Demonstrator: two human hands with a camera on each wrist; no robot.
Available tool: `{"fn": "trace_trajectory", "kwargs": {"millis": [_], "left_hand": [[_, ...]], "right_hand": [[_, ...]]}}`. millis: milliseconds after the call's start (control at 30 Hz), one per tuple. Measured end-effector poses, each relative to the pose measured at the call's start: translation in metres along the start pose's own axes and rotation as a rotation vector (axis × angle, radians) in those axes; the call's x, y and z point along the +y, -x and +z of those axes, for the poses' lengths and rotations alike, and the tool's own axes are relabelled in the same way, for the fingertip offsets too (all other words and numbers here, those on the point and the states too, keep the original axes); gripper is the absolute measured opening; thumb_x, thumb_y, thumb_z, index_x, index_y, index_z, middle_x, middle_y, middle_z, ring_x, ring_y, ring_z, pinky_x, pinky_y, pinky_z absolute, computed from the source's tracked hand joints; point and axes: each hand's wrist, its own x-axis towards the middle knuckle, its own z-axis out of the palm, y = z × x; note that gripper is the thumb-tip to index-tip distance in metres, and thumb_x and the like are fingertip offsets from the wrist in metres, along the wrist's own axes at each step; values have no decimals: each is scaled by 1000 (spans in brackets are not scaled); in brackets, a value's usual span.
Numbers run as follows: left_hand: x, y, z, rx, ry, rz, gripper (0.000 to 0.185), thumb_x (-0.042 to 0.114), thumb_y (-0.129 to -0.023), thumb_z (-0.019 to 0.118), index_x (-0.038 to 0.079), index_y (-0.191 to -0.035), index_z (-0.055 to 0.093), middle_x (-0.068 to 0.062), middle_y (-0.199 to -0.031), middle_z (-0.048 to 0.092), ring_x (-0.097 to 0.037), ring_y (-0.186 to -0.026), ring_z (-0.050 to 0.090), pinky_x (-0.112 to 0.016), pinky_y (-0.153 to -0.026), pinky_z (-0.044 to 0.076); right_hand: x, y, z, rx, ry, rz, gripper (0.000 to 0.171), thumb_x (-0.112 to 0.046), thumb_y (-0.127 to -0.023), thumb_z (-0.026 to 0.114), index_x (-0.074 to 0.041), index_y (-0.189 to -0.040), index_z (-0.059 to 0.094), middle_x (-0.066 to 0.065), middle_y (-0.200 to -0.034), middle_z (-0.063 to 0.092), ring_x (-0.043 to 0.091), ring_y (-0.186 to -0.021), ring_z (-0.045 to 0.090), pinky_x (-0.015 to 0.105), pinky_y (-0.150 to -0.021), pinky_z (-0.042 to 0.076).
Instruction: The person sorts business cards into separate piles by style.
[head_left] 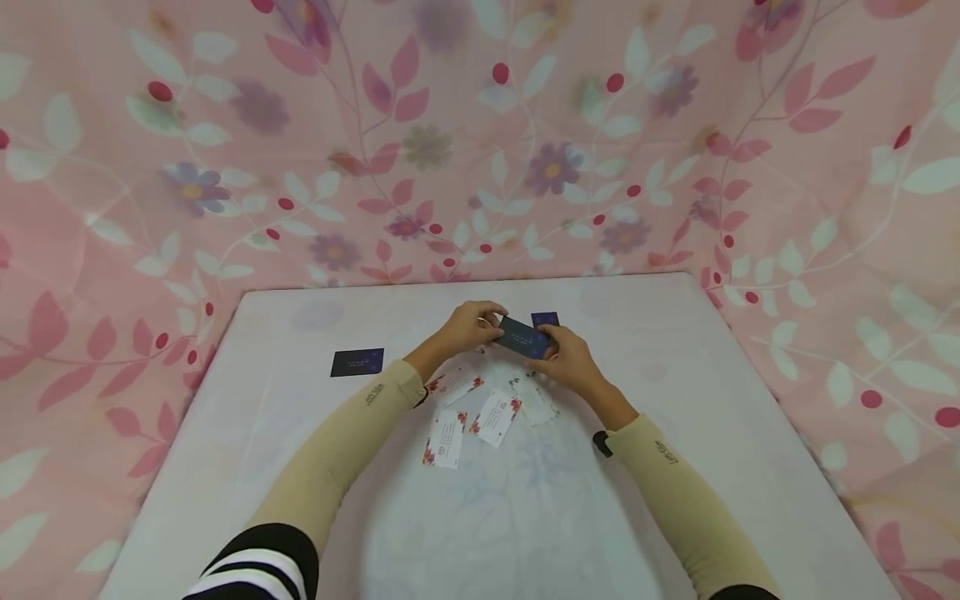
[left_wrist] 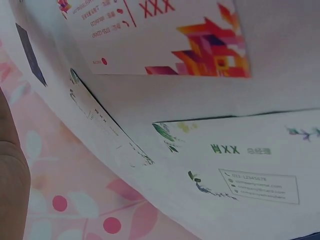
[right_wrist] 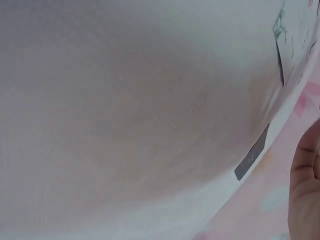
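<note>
Both hands hold a dark business card (head_left: pixel 522 337) above the far middle of the table. My left hand (head_left: pixel 468 327) pinches its left end, and my right hand (head_left: pixel 572 358) grips the right end. Just behind the right hand lies another dark blue card (head_left: pixel 545 318). A further dark card (head_left: pixel 357 362) lies to the left of the left forearm. Nearer than the hands are white cards with red-orange corners, among them one card (head_left: pixel 497 417) and a lower one (head_left: pixel 446 439). White cards with green leaf sprigs (left_wrist: pixel 250 165) show in the left wrist view.
The white-covered table (head_left: pixel 300 467) ends at a pink floral cloth backdrop (head_left: pixel 465 167), which also hangs along both sides. A third red-cornered card (head_left: pixel 459 383) lies beside the left wrist. The right wrist view shows a dark card (right_wrist: pixel 252 155) near the table edge.
</note>
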Motion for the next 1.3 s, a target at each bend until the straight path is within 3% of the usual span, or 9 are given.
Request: {"fn": "trace_trajectory", "kwargs": {"millis": [100, 267, 467, 733, 900, 1067, 1300], "left_hand": [[-1, 6, -3, -64, 0, 4, 52, 5, -86, 75, 7, -135, 56, -12, -101, 61, -18, -84, 70, -35, -74, 60], [-1, 16, -8, -184, -40, 45, 69, 0, -83, 77, 11, -143, 46, -12, -99, 60, -19, -80, 71, -32, -72, 60], [-3, 26, -10, -243, -146, 77, 73, 8, -83, 79, 6, -147, 44, -8, -97, 62, -15, -80, 71, -28, -68, 59], [-3, 47, -15, -198, -139, 91, 70, 9, -81, 81, 2, -143, 48, -9, -97, 66, -15, -84, 72, -29, -72, 59], [-1, 59, -16, -192, -175, 108, 68, 13, -80, 83, 9, -141, 51, -7, -97, 65, -13, -84, 72, -28, -77, 57], [-2, 67, -18, -151, -268, 145, 67, 17, -79, 84, 12, -139, 54, -4, -94, 62, -11, -77, 67, -25, -74, 55], [-4, 82, -21, -114, -372, 141, 66, 20, -80, 83, 11, -139, 54, -2, -86, 62, -11, -68, 59, -23, -65, 52]], "right_hand": [[0, 2, 0, 14, 81, -50, 70, -17, -80, 83, 1, -140, 50, 19, -119, 58, 25, -88, 61, 34, -74, 51], [-1, 8, -2, 11, 98, -89, 68, -16, -79, 84, 1, -138, 53, 18, -122, 59, 27, -93, 63, 39, -80, 52], [-6, 15, -1, -48, 62, -85, 69, -15, -79, 84, 0, -138, 53, 15, -123, 58, 27, -94, 65, 37, -80, 53], [-19, 25, 5, -46, 52, -90, 68, -16, -80, 83, -2, -139, 53, 16, -123, 58, 25, -93, 65, 33, -77, 54], [-24, 27, 8, -61, 22, -70, 67, -16, -81, 82, -8, -141, 52, 13, -105, 65, 20, -84, 63, 31, -73, 53], [-30, 24, 12, -74, -24, -98, 68, -12, -81, 82, -8, -142, 51, 9, -91, 63, 17, -75, 56, 29, -69, 48], [-42, 22, 24, -115, -19, -105, 65, -12, -81, 82, -9, -139, 53, 10, -93, 65, 16, -76, 58, 27, -70, 51]]}}
